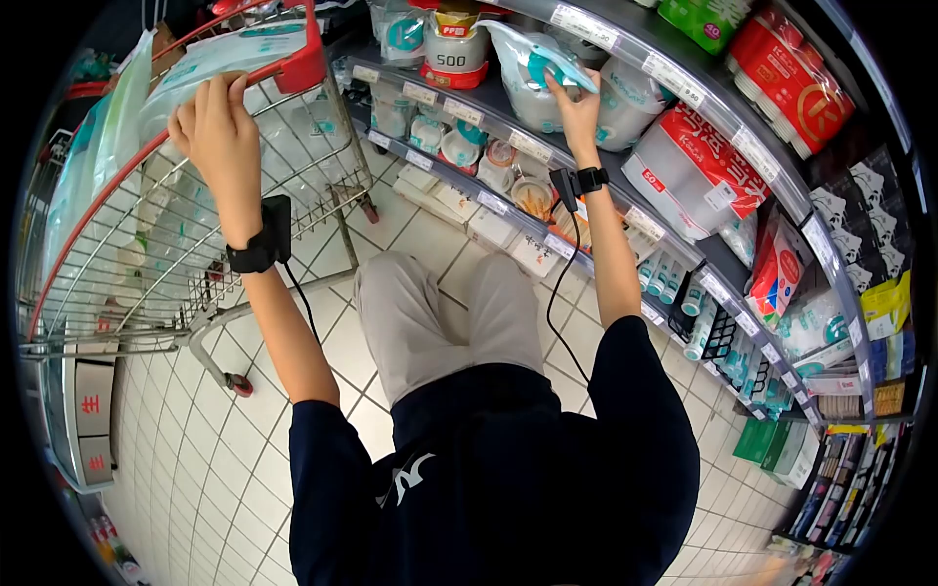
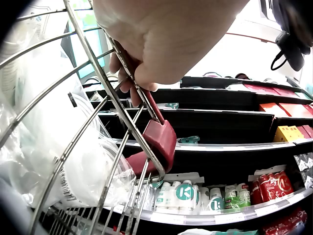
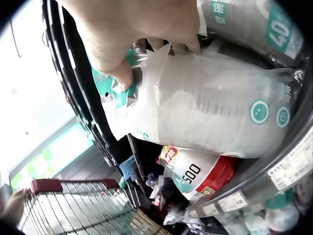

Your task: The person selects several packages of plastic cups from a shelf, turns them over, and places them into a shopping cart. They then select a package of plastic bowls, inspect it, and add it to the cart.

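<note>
My left hand (image 1: pixel 217 137) holds the red rim of a wire shopping cart (image 1: pixel 300 66) near its corner. In the left wrist view its fingers curl over that rim, close to the red plastic corner (image 2: pixel 161 142). My right hand (image 1: pixel 578 112) pinches the gathered teal-and-white top of a clear plastic pack of disposable tableware (image 3: pixel 210 107). Stacked translucent rims show through the wrapping. The pack is at the shelf, its lower end close to the shelf edge in the right wrist view. Part of the right fingers is hidden behind the pack's top.
Beside the pack stands a red-and-white pack marked 500 (image 1: pixel 455 54); a large red cup pack (image 1: pixel 694 171) is on its other side. Shelf edges (image 1: pixel 528 146) with price tags curve along the right. Clear bags (image 2: pixel 73 132) fill the cart. Tiled floor (image 1: pixel 234 439) lies below.
</note>
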`<action>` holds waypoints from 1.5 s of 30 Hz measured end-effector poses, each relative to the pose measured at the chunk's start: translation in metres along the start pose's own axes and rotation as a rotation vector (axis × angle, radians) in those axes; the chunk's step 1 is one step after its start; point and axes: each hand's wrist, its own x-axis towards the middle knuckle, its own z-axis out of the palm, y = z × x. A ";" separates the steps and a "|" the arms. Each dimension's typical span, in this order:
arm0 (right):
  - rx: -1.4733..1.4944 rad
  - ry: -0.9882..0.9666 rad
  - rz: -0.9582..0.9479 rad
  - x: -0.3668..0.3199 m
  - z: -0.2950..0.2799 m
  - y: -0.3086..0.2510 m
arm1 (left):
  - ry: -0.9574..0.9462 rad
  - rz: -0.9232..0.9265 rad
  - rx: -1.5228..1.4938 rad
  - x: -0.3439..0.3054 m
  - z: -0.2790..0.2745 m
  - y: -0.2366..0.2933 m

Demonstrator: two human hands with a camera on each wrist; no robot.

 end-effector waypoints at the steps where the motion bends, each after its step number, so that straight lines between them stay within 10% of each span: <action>1: -0.195 0.053 -0.180 -0.011 0.013 -0.018 | 0.003 0.016 0.020 0.002 -0.007 -0.004; 7: -0.028 0.001 -0.251 -0.029 0.027 -0.047 | -0.027 -0.022 -0.042 0.001 -0.012 0.003; 13: 0.486 0.029 0.247 -0.052 0.050 -0.087 | 0.013 -0.079 -0.337 -0.027 -0.011 0.029; 18: 0.729 -0.100 0.525 -0.091 0.079 -0.128 | -0.593 -0.409 -1.083 -0.150 -0.033 0.109; 27: 0.743 -0.309 0.564 -0.092 0.105 -0.187 | -0.592 -0.853 -1.290 -0.177 -0.090 0.118; 32: 0.672 -0.620 0.281 -0.086 0.105 -0.203 | -0.479 -1.035 -1.425 -0.156 -0.104 0.112; 38: 0.260 -1.043 0.022 -0.088 0.090 -0.201 | -0.394 -1.049 -1.399 -0.129 -0.119 0.105; 45: 0.387 -0.996 0.232 -0.096 0.096 -0.188 | -0.366 -0.913 -1.244 -0.111 -0.129 0.101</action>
